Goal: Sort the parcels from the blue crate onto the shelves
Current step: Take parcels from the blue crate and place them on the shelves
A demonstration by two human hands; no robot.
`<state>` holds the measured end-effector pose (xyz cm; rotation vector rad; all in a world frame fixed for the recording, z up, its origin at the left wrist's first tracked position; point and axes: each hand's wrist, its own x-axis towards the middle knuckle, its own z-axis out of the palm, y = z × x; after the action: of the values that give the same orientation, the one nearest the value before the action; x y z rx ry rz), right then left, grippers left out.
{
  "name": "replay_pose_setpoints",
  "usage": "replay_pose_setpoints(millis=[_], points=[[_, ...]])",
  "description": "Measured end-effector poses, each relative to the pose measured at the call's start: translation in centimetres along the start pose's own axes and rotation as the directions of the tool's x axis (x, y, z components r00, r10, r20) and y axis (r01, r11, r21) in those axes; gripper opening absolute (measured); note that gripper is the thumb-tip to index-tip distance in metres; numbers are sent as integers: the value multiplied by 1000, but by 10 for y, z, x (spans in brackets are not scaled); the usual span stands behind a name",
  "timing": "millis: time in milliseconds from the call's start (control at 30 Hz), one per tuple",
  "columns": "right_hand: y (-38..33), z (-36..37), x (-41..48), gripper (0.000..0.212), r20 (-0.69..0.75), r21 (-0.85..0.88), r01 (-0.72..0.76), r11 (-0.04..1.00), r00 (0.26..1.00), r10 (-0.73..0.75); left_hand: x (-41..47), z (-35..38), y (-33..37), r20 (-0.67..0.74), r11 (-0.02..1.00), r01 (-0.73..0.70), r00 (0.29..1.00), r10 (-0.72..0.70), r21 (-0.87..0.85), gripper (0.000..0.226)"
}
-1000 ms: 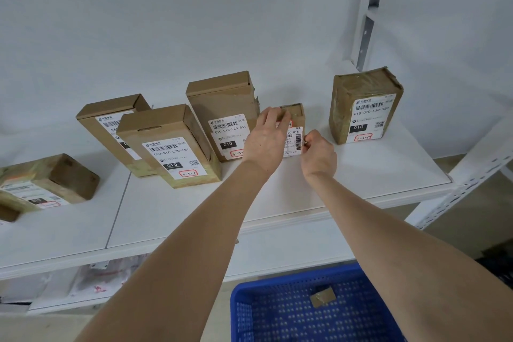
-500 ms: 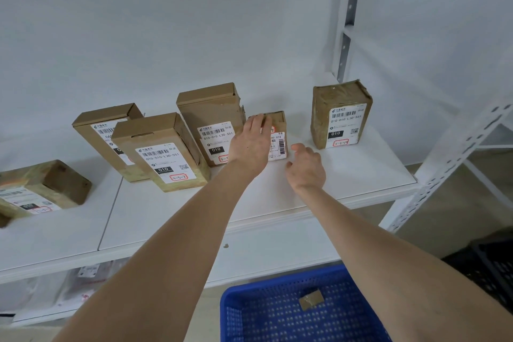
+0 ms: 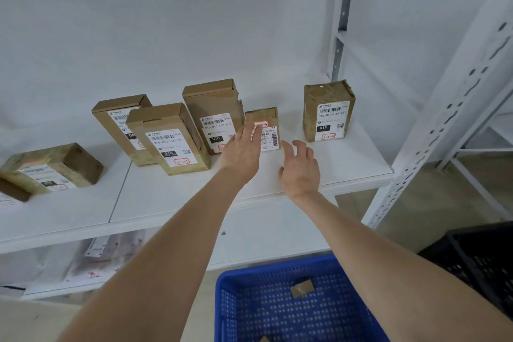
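A small brown parcel with a white label stands upright on the white shelf, between a taller box and a taped parcel. My left hand lies in front of the small parcel's left side with straight fingers, fingertips at its label. My right hand hovers just right of and below the parcel, fingers spread and relaxed, holding nothing. The blue crate sits below with a small brown parcel inside it.
Two more boxes stand left of the tall one, and a parcel lies flat at far left. A perforated white upright frames the shelf's right end. A black crate sits at the right. Bagged items lie on the lower shelf.
My right hand let go of the small parcel and drew back toward the shelf's front edge, opening. My left hand stayed by the parcel with straightened fingers. The view drifted right.
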<state>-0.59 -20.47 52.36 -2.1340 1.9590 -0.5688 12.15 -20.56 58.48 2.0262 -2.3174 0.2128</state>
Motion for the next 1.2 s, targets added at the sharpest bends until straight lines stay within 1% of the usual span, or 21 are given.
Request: replay_pose_setpoints(millis=[133, 267, 400, 567, 667, 733, 867, 967, 1033, 1067, 1100, 1133, 1200], points=[[1, -6, -34, 66, 7, -34, 96, 995, 995, -96, -42, 10, 9, 15, 999, 33, 999, -33, -35, 67], [9, -2, -74, 71, 42, -54, 157, 986, 987, -155, -87, 29, 17, 57, 995, 83, 995, -80, -53, 66], [24, 21, -116, 74, 141, -53, 201, 978, 971, -191, -132, 60, 29, 194, 987, 143, 973, -126, -76, 66], [54, 70, -160, 78, 271, -59, 191, 980, 948, -169, -176, 122, 39, 397, 963, 243, 900, -179, -116, 65], [76, 110, -180, 76, 357, -90, 132, 987, 930, -92, -200, 170, 43, 506, 952, 276, 845, -174, -133, 60], [90, 145, -195, 76, 448, -110, 93, 990, 893, -34, -217, 208, 45, 584, 937, 320, 791, -182, -142, 55], [117, 228, -226, 75, 627, -121, -51, 991, 770, 117, -256, 296, 45, 722, 902, 403, 669, -175, -155, 51], [138, 298, -259, 74, 721, -135, -125, 983, 669, 184, -289, 361, 48, 809, 883, 454, 561, -177, -122, 51], [151, 344, -279, 73, 762, -127, -228, 965, 601, 242, -309, 408, 46, 849, 855, 510, 488, -202, -90, 49], [157, 367, -288, 72, 789, -124, -295, 947, 549, 275, -319, 430, 45, 866, 842, 534, 451, -215, -70, 48], [162, 388, -296, 72, 820, -122, -376, 919, 483, 306, -329, 452, 44, 883, 833, 552, 412, -224, -46, 47], [166, 408, -304, 71, 853, -121, -459, 880, 406, 329, -340, 472, 43, 897, 825, 565, 373, -238, -16, 46], [169, 447, -321, 67, 916, -121, -579, 807, 249, 315, -361, 509, 40, 908, 812, 580, 300, -293, 70, 47]])
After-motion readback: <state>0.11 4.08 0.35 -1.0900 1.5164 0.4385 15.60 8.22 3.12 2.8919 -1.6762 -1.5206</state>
